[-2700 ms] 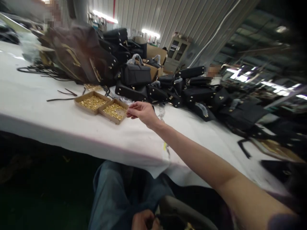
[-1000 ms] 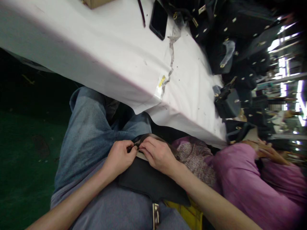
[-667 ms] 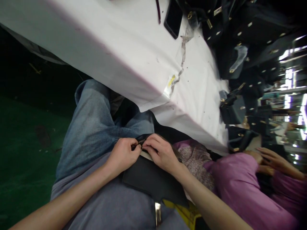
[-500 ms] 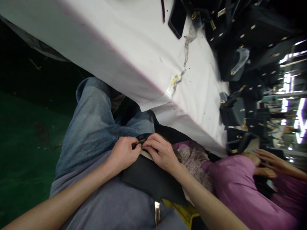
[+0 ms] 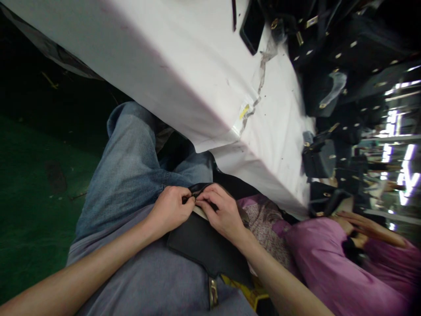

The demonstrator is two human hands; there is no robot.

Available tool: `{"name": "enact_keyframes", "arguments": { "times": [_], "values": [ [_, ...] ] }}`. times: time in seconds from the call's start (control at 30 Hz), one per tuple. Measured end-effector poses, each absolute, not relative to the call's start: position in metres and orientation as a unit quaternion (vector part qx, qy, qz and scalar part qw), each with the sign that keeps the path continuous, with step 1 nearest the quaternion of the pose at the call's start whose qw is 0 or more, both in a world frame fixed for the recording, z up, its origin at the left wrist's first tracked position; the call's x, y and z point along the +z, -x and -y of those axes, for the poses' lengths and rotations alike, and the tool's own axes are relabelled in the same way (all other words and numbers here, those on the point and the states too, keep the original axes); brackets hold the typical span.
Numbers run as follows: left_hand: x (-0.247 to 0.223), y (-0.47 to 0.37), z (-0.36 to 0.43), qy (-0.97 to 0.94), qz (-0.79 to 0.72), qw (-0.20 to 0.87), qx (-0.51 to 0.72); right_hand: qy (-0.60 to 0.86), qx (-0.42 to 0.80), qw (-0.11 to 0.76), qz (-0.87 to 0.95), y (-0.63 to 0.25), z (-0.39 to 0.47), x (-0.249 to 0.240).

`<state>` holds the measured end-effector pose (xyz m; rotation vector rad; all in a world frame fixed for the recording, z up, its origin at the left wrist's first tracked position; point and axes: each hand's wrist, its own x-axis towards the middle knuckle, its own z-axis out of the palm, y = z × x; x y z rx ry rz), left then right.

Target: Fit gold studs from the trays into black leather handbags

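Left hand [image 5: 173,208] and right hand [image 5: 223,211] meet over black bag [image 5: 210,245] on lap! Both thumbs and fingers pinched together at its opening, piece between them too small to tell. Phone [image 5: 252,27] on white table [image 5: 204,79], far side; co-worker's pink sleeve [image 5: 320,245] right.

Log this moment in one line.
left hand: pinching at edge of black bag; right hand: pinching beside it; grip detail: hidden; phone: on table; co-worker: in purple
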<state>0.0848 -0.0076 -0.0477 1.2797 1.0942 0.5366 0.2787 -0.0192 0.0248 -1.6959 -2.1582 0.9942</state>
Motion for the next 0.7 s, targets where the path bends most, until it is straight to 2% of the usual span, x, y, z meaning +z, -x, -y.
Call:
{"name": "enact_keyframes", "arguments": {
  "times": [0.23,0.7],
  "values": [
    [-0.046,-0.08,0.007,-0.58,-0.457,0.634,0.229,0.609,0.309,0.098,0.724,-0.274,0.021,0.029],
    [-0.032,-0.066,0.007,-0.579,-0.37,0.69,0.226,0.557,0.309,0.045,0.77,-0.268,0.019,0.046]
  ]
}}
